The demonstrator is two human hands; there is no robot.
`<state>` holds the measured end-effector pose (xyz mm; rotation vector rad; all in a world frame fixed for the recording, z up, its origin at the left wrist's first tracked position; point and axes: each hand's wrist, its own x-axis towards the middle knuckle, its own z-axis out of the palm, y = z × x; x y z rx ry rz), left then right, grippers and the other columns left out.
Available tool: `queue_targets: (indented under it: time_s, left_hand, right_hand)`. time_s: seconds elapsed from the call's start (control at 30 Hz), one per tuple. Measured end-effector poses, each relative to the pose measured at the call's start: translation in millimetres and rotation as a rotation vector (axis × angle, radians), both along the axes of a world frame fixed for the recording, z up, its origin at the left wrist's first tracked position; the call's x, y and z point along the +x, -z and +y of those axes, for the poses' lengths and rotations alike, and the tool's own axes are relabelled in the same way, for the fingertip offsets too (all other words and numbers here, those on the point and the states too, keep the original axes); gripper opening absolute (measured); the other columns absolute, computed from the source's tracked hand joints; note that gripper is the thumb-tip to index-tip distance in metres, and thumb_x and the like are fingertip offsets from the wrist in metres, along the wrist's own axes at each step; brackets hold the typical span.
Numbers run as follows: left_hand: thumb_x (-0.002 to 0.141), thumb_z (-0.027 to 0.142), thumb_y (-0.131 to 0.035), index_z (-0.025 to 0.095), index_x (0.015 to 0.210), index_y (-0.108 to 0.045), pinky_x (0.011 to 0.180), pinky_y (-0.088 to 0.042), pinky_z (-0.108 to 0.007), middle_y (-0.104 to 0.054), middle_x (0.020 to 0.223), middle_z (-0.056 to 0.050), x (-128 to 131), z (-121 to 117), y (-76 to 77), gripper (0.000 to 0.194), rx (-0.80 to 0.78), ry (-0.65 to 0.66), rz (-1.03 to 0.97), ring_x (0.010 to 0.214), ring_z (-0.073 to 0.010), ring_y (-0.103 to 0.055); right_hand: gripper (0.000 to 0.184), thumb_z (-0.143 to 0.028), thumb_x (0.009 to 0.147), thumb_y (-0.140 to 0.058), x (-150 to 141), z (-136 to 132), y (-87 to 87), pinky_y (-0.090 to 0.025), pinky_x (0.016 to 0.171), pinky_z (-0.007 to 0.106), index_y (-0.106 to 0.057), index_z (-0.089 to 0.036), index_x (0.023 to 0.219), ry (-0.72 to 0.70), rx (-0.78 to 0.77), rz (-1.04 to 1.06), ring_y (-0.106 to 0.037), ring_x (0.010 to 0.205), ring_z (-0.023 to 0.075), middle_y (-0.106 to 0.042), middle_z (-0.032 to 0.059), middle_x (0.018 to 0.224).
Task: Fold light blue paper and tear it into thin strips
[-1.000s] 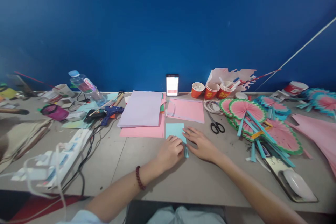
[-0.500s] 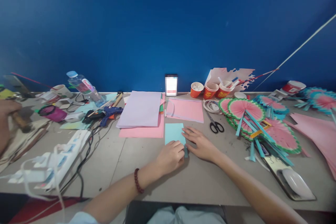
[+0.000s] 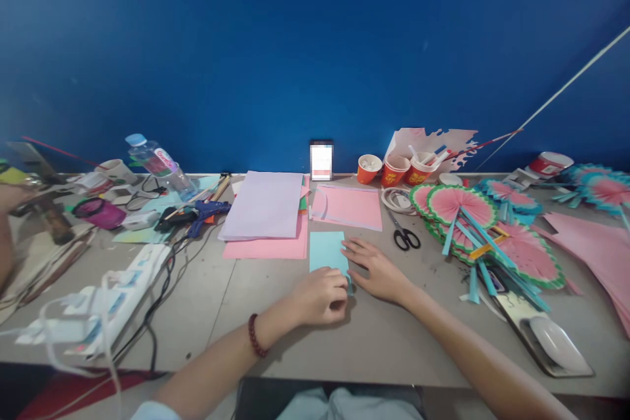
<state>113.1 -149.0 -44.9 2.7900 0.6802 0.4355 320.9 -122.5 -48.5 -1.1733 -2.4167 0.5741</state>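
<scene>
Where my left hand (image 3: pixel 321 296) and right hand (image 3: pixel 378 272) are: blue paper (image 3: pixel 325 251), flat on the desk (image 3: pixel 384 344)
Left: curled over the lower end; whether it pinches, I cannot tell
Right: loose, fingers spread, tips at the right edge
Cups (image 3: pixel 392 176): 3, red paper, yellow print too small to read
Bottle (image 3: pixel 166 167): 1, clear plastic, lettering blurred
Fans (image 3: pixel 461 205): pleated watermelon-patterned paper, overlapping

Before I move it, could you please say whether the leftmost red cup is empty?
Not empty: the leftmost red cup holds whitish bits, visible through its open top; I cannot tell what they are.
</scene>
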Motion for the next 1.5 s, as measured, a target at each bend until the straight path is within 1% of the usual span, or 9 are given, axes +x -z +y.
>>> queue_targets:
  time_s: [0.1,0.27,0.37,0.47,0.73,1.0,1.17,1.37,1.5]
  left_hand:
    - [0.074,0.015,-0.053,0.018,0.069,-0.056,0.073,-0.041,-0.029,-0.056,0.075,-0.003,-0.8,0.9,-1.9,0.006,-0.034,-0.013,-0.054,0.076,-0.015,-0.051]
    - [0.082,0.019,-0.05,0.016,0.097,-0.058,0.081,-0.045,-0.034,-0.06,0.096,-0.008,-1.1,5.0,-2.6,0.017,0.008,-0.198,-0.098,0.092,-0.0204,-0.054]
    - [0.085,0.021,-0.05,0.017,0.103,-0.057,0.084,-0.046,-0.036,-0.06,0.104,-0.01,-2.3,7.2,-0.5,0.019,0.025,-0.217,-0.074,0.1,-0.0221,-0.054]
    - [0.085,0.022,-0.053,0.017,0.106,-0.055,0.084,-0.048,-0.037,-0.059,0.105,-0.009,-3.0,7.0,0.0,0.022,0.028,-0.22,-0.039,0.102,-0.0223,-0.055]
    - [0.085,0.022,-0.054,0.015,0.102,-0.057,0.076,-0.049,-0.035,-0.059,0.096,-0.008,-2.0,4.6,-6.5,0.019,0.048,-0.236,0.043,0.094,-0.0221,-0.055]
    - [0.085,0.022,-0.053,0.017,0.104,-0.055,0.075,-0.048,-0.034,-0.057,0.096,-0.007,-3.9,5.0,-5.3,0.02,0.031,-0.251,0.057,0.093,-0.0216,-0.054]
    - [0.085,0.021,-0.052,0.018,0.104,-0.055,0.077,-0.047,-0.034,-0.057,0.096,-0.007,-3.6,5.4,-7.0,0.02,0.025,-0.236,0.047,0.091,-0.0207,-0.054]
    - [0.084,0.019,-0.052,0.017,0.105,-0.055,0.076,-0.047,-0.034,-0.058,0.095,-0.007,-2.0,6.2,-8.1,0.022,0.037,-0.236,0.05,0.089,-0.0212,-0.054]
    - [0.084,0.019,-0.052,0.017,0.105,-0.054,0.076,-0.047,-0.035,-0.057,0.094,-0.007,-1.8,7.0,-4.7,0.022,0.049,-0.227,0.04,0.09,-0.0214,-0.053]
  right_hand:
    - [0.045,-0.024,0.082,-0.055,-0.5,0.8,0.5,-0.035,0.105,0.047,-0.055,-0.024,0.127,0.011,0.022,0.019,-0.041,0.129,0.0262,-0.05,0.0049,0.136]
    - [0.034,-0.022,0.083,-0.056,-3.6,6.5,5.5,-0.039,0.1,0.047,-0.062,-0.025,0.115,0.036,0.089,0.079,-0.049,0.121,0.0256,-0.06,0.0057,0.125]
    - [0.025,-0.021,0.082,-0.058,-6.4,11.3,11.1,-0.04,0.097,0.047,-0.065,-0.025,0.105,0.071,0.118,0.119,-0.053,0.114,0.0252,-0.064,0.0058,0.117]
    - [0.02,-0.021,0.08,-0.061,-8.6,14.5,15.0,-0.041,0.094,0.046,-0.064,-0.024,0.099,0.097,0.118,0.142,-0.055,0.109,0.0249,-0.066,0.0058,0.113]
    - [0.01,-0.023,0.076,-0.068,-16.5,25.3,7.9,-0.041,0.086,0.04,-0.064,-0.023,0.085,0.12,0.081,0.121,-0.056,0.099,0.0227,-0.066,0.0055,0.102]
    - [0.008,-0.019,0.072,-0.071,-21.3,48.3,-3.1,-0.041,0.08,0.033,-0.063,-0.02,0.072,0.016,-0.036,0.133,-0.053,0.084,0.018,-0.062,0.0022,0.084]
    - [0.009,-0.018,0.072,-0.07,-17.8,48.9,-8.1,-0.042,0.078,0.031,-0.061,-0.02,0.071,0.006,-0.13,0.143,-0.051,0.085,0.018,-0.06,0.0022,0.085]
    - [0.009,-0.017,0.071,-0.069,-13.5,45.4,-12.1,-0.041,0.086,0.035,-0.061,-0.021,0.07,-0.025,-0.174,0.173,-0.05,0.097,0.0197,-0.059,0.0026,0.096]
    - [0.011,-0.017,0.07,-0.07,-15.5,49.5,-9.3,-0.043,0.082,0.034,-0.06,-0.021,0.066,-0.004,-0.161,0.198,-0.052,0.091,0.0195,-0.061,0.0029,0.089]
